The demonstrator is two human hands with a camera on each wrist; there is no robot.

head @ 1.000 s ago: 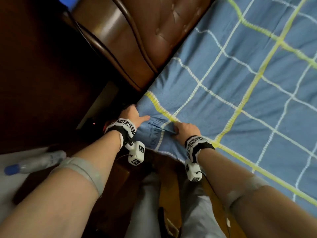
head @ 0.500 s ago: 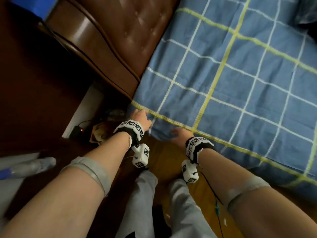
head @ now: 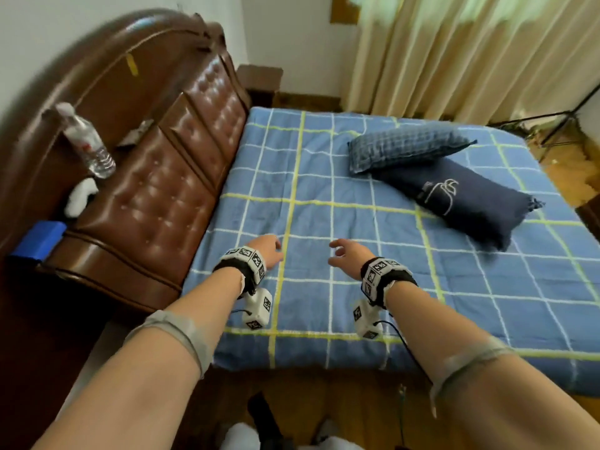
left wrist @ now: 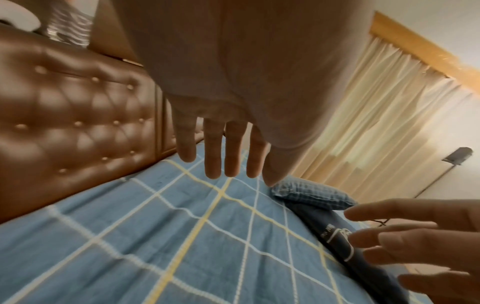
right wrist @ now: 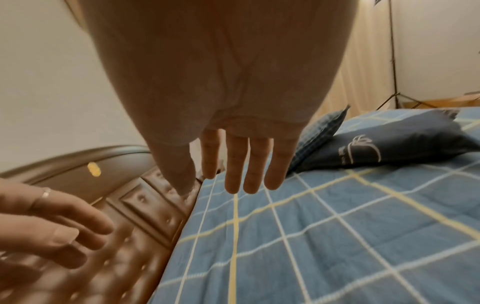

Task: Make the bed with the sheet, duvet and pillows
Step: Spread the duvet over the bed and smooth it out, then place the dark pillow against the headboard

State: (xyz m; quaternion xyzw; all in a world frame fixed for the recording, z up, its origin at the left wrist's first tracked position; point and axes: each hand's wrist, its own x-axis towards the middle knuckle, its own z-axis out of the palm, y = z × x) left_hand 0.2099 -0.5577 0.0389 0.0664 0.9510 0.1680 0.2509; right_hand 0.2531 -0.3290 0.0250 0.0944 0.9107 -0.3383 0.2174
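Observation:
A blue sheet with white and yellow grid lines lies flat over the mattress. Two pillows lie on it toward the far right: a checked blue pillow resting partly on a dark navy pillow with a white drawing. My left hand hovers above the sheet near the headboard side, fingers straight and empty. My right hand hovers beside it, fingers loose and spread, holding nothing. No duvet is in view.
A brown tufted leather headboard runs along the bed's left side. On its ledge stand a plastic water bottle, a white object and a blue box. Cream curtains hang behind. A dark stand is at the far right.
Both hands let go of the sheet's corner at the bed edge and lifted up over the mattress. My view rose from the corner to the whole bed.

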